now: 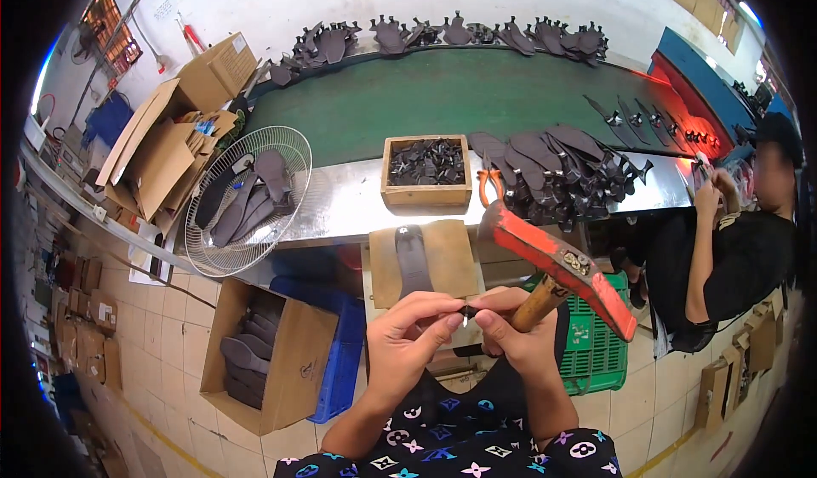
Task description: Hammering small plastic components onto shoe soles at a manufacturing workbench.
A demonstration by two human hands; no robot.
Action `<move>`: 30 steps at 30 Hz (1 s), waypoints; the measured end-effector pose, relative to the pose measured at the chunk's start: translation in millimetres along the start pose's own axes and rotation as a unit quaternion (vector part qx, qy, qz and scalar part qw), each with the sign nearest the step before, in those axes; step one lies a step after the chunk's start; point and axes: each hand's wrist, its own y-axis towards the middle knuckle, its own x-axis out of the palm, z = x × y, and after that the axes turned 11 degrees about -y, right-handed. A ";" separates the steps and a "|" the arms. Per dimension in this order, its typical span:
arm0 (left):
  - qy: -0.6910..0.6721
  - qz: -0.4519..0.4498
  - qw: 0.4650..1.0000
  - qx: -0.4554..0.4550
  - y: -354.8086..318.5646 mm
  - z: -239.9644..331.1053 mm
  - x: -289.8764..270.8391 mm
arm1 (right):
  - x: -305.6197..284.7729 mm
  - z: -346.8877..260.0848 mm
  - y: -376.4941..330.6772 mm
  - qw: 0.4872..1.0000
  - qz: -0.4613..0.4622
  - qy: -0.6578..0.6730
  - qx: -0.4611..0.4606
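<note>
Close in front of me, my left hand [407, 329] pinches a small black piece with a bright metal pin [465, 316]. The fingertips of my right hand [523, 332] meet it from the other side. That same right hand also grips a hammer [566, 265] by its wooden handle; the worn red head tilts up to the right. Just beyond my fingers a dark grey shoe sole [412, 257] lies on a tan work pad [455, 261]. Behind the pad stands a wooden box [425, 195] full of small black pieces.
Orange-handled pliers [487, 187] lie beside piled soles with heels [553, 167]. A green belt [408, 95] runs behind. Left are a wire basket of soles [294, 202] and a cardboard box [294, 367]. A green crate [600, 342] and a co-worker [732, 248] are at right.
</note>
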 end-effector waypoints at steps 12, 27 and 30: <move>0.359 -0.034 0.924 0.129 120.9 -91.8 -121.7 | 9.0 64.5 78.5 0.989 -0.016 -0.122 0.076; 0.357 0.004 0.923 0.146 104.4 -106.7 -99.8 | 7.7 118.5 110.6 0.966 -0.077 -0.245 -0.007; 0.365 -0.006 0.921 0.136 103.1 -100.3 -96.6 | 6.9 113.2 111.8 0.949 -0.089 -0.295 -0.065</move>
